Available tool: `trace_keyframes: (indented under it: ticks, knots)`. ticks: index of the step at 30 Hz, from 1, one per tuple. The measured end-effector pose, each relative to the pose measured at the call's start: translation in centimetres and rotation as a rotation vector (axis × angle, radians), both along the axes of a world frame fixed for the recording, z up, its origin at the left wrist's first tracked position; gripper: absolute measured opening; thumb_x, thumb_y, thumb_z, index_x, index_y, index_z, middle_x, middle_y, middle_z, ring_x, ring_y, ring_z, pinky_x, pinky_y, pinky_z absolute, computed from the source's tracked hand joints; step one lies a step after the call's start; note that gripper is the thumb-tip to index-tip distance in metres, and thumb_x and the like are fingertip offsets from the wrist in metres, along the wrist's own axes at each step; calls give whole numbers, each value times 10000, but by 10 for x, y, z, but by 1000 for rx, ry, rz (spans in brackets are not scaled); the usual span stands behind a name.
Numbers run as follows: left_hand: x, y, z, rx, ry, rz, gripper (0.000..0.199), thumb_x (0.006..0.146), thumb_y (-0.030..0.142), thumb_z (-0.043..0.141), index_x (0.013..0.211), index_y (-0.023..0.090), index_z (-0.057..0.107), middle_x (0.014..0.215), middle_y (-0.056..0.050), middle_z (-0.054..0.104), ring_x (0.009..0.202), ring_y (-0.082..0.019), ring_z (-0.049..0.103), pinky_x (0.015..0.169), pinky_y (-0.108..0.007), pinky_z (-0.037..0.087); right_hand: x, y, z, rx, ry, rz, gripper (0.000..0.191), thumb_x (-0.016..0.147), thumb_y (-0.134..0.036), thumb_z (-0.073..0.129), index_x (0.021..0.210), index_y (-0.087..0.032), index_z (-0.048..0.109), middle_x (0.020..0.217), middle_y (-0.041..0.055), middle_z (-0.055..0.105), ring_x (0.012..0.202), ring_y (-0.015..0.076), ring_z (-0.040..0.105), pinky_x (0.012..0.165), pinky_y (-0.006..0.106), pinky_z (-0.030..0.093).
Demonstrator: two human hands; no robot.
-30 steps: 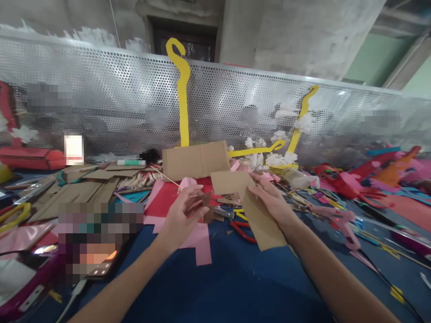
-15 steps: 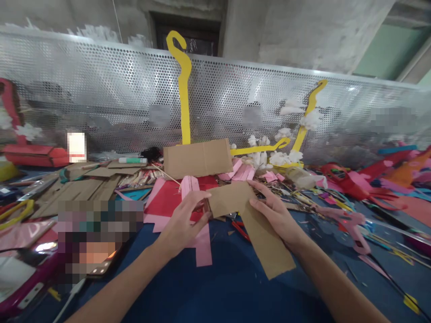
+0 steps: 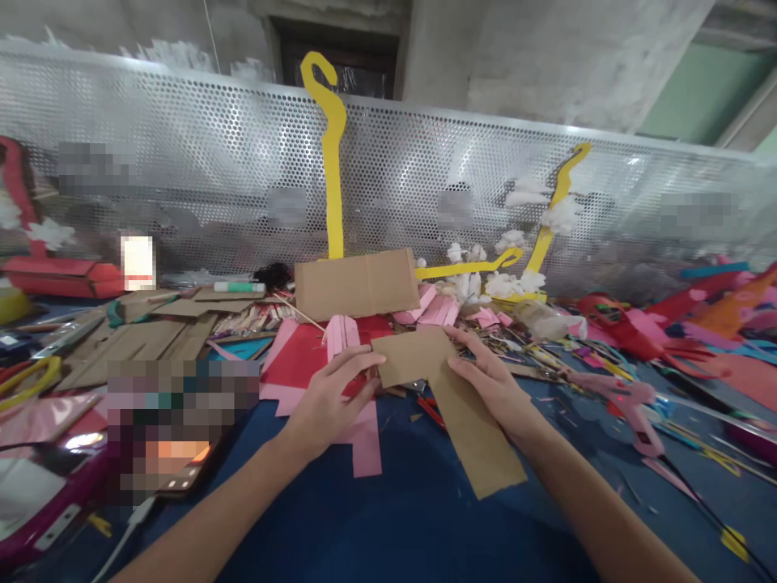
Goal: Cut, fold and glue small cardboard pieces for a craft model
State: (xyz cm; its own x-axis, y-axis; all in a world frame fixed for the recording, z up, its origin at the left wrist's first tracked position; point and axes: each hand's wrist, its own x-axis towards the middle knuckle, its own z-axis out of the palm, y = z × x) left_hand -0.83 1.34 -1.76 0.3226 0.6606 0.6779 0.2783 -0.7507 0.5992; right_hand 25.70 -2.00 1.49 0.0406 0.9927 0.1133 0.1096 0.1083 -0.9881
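Between my hands is an L-shaped piece of brown cardboard (image 3: 470, 429), its long leg slanting down toward me. My left hand (image 3: 331, 397) pinches the end of its short leg. My right hand (image 3: 491, 385) grips it at the corner, thumb on the near face. Beneath and behind my left hand lie pink paper strips (image 3: 367, 441) and a red sheet (image 3: 297, 360). Red-handled scissors (image 3: 432, 411), partly covered by the cardboard, rest on the blue table (image 3: 388, 526). Just behind stands a cardboard box (image 3: 358, 285) with a yellow hook-ended strip (image 3: 333, 178) rising from it.
A pink glue gun (image 3: 634, 409) with a black cord lies at right among scraps. Cardboard sheets (image 3: 130, 352) and a marker (image 3: 239, 287) are at left. A perforated metal panel (image 3: 401, 178) runs along the back, with a yellow flower-trimmed piece (image 3: 549, 223) before it.
The cardboard piece has shifted very slightly left and up in view, with both hands keeping their hold. The other things stay in place.
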Motion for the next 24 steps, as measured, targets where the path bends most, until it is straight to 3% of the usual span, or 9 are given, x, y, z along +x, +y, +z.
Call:
trace_keyframes:
  ticks: [3,7,15,24]
  knots:
    - [1,0,2,7,-21,18,289,950,189,618,1200,288,725,1241,-79,713,1183,-237,659,1071,-384,498,-2,0,0,20,11,-44,504,869,-463,699,1348,-324,621,1346,31,693,1135,289,695,846,361,603]
    - [1,1,3,-50,-75,-9,287,916,187,653,1162,298,751,1220,-76,727,1166,-257,664,1065,-412,507,-3,-1,0,-26,55,20,583,877,-461,693,1422,-324,536,1234,39,744,1041,286,734,783,365,613]
    - [2,4,2,-169,-161,-42,285,882,198,700,1142,290,771,1185,-79,737,1111,-255,675,1047,-393,517,1,4,-6,7,-6,-4,526,891,-480,685,1389,-347,577,1230,27,739,995,278,740,705,334,620]
    - [3,7,-5,-217,-139,-71,350,887,181,691,1214,296,738,1205,-79,731,1126,-261,680,1067,-420,514,-3,3,-5,-42,41,-34,535,869,-477,702,1374,-340,593,1238,26,734,982,272,735,759,357,617]
